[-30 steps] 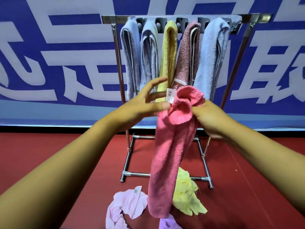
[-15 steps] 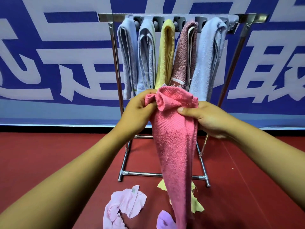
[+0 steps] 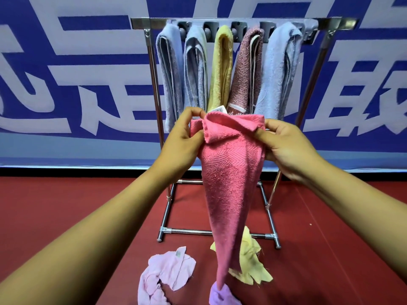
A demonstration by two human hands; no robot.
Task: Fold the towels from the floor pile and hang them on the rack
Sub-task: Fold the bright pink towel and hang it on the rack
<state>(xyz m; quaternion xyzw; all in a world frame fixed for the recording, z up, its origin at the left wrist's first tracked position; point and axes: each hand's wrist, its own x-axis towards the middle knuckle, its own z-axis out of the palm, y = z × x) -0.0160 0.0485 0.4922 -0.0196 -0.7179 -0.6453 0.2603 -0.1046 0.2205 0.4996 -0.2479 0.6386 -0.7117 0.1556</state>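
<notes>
This looks like a sports hall or staged indoor venue, not a home: smooth red floor (image 3: 66,205), like court matting, runs to a wall covered by a huge blue banner (image 3: 77,84) with big white characters. A lone steel rack (image 3: 242,19) stands before it.

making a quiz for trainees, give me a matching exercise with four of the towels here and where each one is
Towels:
1. pink towel
2. yellow towel
3. pale yellow cloth
4. light pink cloth

Places:
A. on the floor, left of the hanging pink tail
B. held up in both hands
C. hung on the rack, in the middle
D. on the floor by the rack's base, right of the tail

Pairs: 1-B, 2-C, 3-D, 4-A
</notes>
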